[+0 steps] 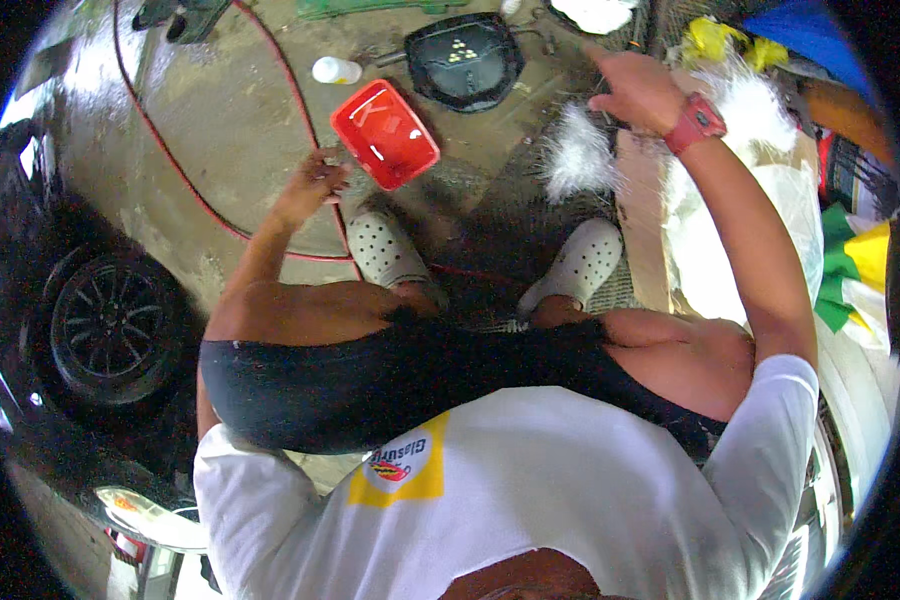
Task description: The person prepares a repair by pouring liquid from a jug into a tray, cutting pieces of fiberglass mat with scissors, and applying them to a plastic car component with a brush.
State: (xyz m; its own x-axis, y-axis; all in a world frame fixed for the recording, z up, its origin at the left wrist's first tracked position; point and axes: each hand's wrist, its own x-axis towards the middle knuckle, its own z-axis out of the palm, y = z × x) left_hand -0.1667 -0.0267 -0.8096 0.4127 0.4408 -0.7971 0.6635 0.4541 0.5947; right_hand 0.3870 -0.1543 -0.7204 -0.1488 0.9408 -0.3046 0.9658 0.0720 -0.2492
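Observation:
My left hand [320, 184] is beside the near left side of a red plastic tub [408, 158], its fingers loosely bent and apart with nothing visible in them. The tub seems to hold a little liquid. My right hand [642, 92] reaches out at the upper right, thumb and fingers apart, above a tuft of white fibre strands [578, 155]. A red watch [696, 124] is on that wrist. Between the hands, farther off, lies a black angular panel [464, 84] with several small pale pieces on it. Left of the panel lies a white bottle [336, 70].
A red hose [175, 172] loops over the wet floor. A dark car with a black wheel [115, 318] stands at the left. On the right are cardboard [643, 215], a white plastic sheet [715, 250], more fibre [750, 105] and a yellow bag [712, 40]. A green object [370, 8] lies at the far edge.

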